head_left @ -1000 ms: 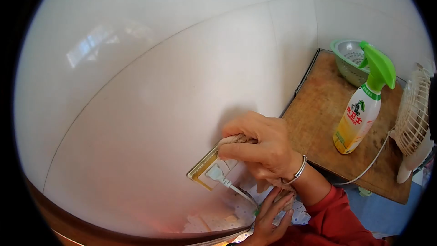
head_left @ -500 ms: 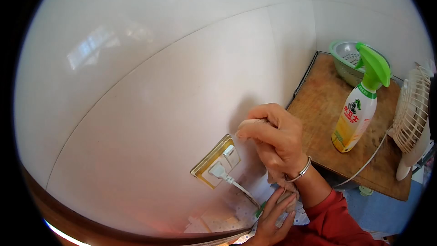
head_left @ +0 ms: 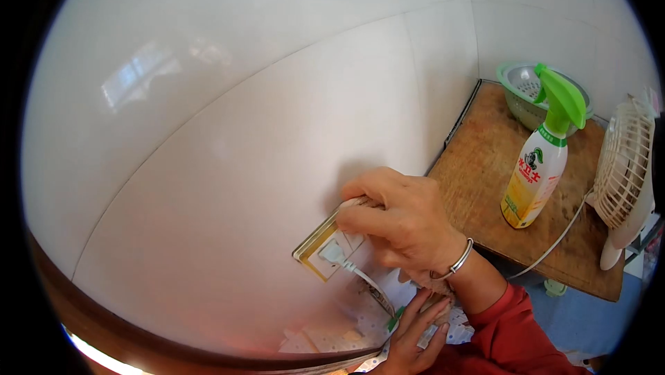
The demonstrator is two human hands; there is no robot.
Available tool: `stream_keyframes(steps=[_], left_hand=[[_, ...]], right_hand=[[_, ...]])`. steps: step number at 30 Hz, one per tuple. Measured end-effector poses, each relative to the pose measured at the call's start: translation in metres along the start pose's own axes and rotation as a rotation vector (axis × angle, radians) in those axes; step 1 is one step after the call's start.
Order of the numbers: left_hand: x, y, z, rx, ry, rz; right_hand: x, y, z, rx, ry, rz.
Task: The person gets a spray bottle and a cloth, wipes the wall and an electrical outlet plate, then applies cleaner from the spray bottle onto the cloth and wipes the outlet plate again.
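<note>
My right hand (head_left: 405,219), with a silver bangle on its wrist, pinches a worn pinkish-beige cloth (head_left: 361,202). Its fingertips and the cloth are at the upper right edge of a yellowed wall socket plate (head_left: 312,249), covering part of it. A white plug (head_left: 333,251) sits in the socket, and its cord runs down to the right. Below, my left hand (head_left: 413,347) has its fingers against the hanging lower part of the cloth. The right forearm hides some of the cloth between the hands.
On a brown wooden tabletop (head_left: 478,167) to the right stand a spray bottle (head_left: 535,174) with a green trigger head, a green-rimmed basin (head_left: 516,94) holding a colander, and a white fan (head_left: 622,167). Glossy white wall panels (head_left: 242,139) fill the left and middle.
My right hand has moved left and slightly down, bringing the cloth from beside the socket plate onto its upper right edge. My left hand has hardly moved.
</note>
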State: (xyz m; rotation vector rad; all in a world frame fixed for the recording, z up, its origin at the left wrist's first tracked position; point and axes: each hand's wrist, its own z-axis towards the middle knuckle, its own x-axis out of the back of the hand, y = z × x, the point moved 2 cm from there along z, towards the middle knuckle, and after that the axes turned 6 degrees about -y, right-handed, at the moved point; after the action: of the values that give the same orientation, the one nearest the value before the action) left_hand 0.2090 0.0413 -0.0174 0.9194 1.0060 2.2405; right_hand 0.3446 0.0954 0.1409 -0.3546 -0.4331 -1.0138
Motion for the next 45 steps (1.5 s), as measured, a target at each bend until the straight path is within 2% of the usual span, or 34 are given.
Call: stream_keyframes(steps=[7,9,13,15,16,18,25,27,28,34,37,39,40,42,45], left_hand=[[0.001,0.015,0.006,-0.033,0.006,-0.094],[-0.001,0.012,0.005,-0.003,-0.023,-0.146],[-0.004,0.011,0.003,-0.001,-0.039,-0.128],[-0.005,0.009,0.001,0.028,0.000,-0.174],[-0.006,0.011,0.002,0.027,-0.001,-0.175],[-0.004,0.013,0.002,0.106,0.133,-0.055],[0.001,0.007,-0.003,0.123,0.101,-0.087],[0.006,0.011,0.001,-0.048,0.009,0.054],[0.006,0.010,0.000,-0.050,0.011,0.055],[0.003,0.009,-0.003,0.014,-0.016,-0.127],[-0.001,0.011,-0.005,0.039,-0.041,-0.150],[-0.003,0.017,-0.005,0.100,0.129,-0.074],[-0.002,0.015,-0.005,0.100,0.127,-0.073],[0.001,0.011,-0.007,0.010,-0.014,-0.090],[-0.002,0.013,-0.008,0.023,0.010,-0.189]], right_hand=[[0.002,0.018,-0.013,-0.068,0.026,-0.155],[0.004,0.019,-0.017,-0.158,0.090,-0.021],[0.002,0.004,-0.008,-0.089,0.163,-0.011],[-0.006,-0.002,-0.005,0.025,0.140,-0.007],[-0.006,-0.002,-0.005,0.025,0.140,-0.009],[-0.007,-0.003,-0.005,0.029,0.085,-0.038],[-0.008,-0.001,-0.009,0.042,0.143,-0.062],[-0.007,0.002,-0.011,0.005,0.135,-0.094],[-0.006,0.005,-0.013,0.007,0.135,-0.095],[-0.005,0.015,-0.022,-0.129,0.084,-0.172],[-0.005,0.009,-0.021,-0.164,0.226,-0.016],[-0.006,0.000,-0.015,-0.022,0.237,-0.019],[-0.007,-0.002,-0.014,-0.023,0.238,-0.021],[-0.009,-0.006,-0.012,-0.006,0.172,-0.036],[-0.008,-0.006,-0.015,-0.026,0.170,-0.041]])
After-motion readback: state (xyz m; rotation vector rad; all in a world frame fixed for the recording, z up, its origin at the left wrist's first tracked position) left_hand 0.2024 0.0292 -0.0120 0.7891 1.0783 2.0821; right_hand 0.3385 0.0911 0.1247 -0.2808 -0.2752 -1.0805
